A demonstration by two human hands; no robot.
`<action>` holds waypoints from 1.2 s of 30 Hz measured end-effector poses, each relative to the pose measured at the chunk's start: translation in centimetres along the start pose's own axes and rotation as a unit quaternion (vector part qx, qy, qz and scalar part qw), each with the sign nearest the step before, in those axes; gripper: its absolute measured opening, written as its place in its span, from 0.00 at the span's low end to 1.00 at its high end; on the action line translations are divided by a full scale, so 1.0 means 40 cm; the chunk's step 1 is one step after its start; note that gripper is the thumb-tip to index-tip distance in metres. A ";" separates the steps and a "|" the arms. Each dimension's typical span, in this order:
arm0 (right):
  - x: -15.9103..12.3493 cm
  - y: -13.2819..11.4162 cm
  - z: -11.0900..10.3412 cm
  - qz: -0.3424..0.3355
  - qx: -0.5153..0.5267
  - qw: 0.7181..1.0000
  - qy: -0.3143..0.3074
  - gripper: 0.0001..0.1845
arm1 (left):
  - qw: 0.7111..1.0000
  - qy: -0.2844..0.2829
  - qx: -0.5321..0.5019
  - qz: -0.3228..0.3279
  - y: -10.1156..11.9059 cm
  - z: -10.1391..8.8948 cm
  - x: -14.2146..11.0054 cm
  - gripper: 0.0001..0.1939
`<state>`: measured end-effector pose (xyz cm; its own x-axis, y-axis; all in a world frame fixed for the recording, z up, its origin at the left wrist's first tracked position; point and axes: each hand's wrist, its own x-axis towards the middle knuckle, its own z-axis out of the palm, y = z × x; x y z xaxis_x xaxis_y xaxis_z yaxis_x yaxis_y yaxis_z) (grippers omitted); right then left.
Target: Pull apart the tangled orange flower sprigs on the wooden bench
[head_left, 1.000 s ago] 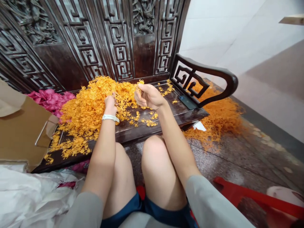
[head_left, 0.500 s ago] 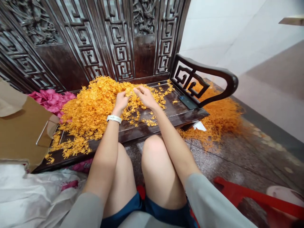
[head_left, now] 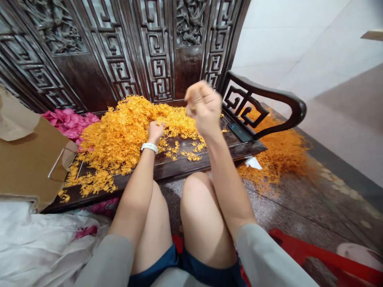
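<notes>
A large heap of yellow-orange artificial flower pieces (head_left: 119, 135) lies on the dark wooden bench (head_left: 185, 167). My left hand (head_left: 155, 131), with a white watch band (head_left: 149, 148) at the wrist, is closed at the right side of the heap. Its fingertips pinch a yellow flower piece. Higher up and further right, my right hand (head_left: 205, 105) is raised above the bench, fingers curled in and smeared by motion. Whatever it may hold is too blurred to make out. Loose flower pieces (head_left: 191, 155) are scattered on the seat below the hands.
Pink artificial flowers (head_left: 70, 123) sit behind a cardboard box (head_left: 30, 167) at the left. A phone (head_left: 240, 132) lies by the bench's armrest (head_left: 269, 93). Orange stringy pieces (head_left: 278, 155) are piled on the floor at right. A red plastic stool (head_left: 317, 251) stands low on the right.
My right hand has come away from my left, rising and moving right, and its fingers have curled in. My left hand has dropped slightly beside the heap. The view has shifted a little.
</notes>
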<state>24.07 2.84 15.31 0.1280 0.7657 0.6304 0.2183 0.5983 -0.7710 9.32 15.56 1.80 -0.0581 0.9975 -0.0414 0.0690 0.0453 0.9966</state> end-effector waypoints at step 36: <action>-0.015 0.247 0.002 0.000 -0.051 0.996 0.078 0.07 | 0.866 -0.106 0.356 0.334 0.034 0.021 -0.059 0.24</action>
<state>26.08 8.30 7.29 0.2751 0.7153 0.6424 0.3147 0.5644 -0.7632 10.41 13.33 3.20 0.4116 0.7982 0.4399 0.6181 -0.5992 0.5089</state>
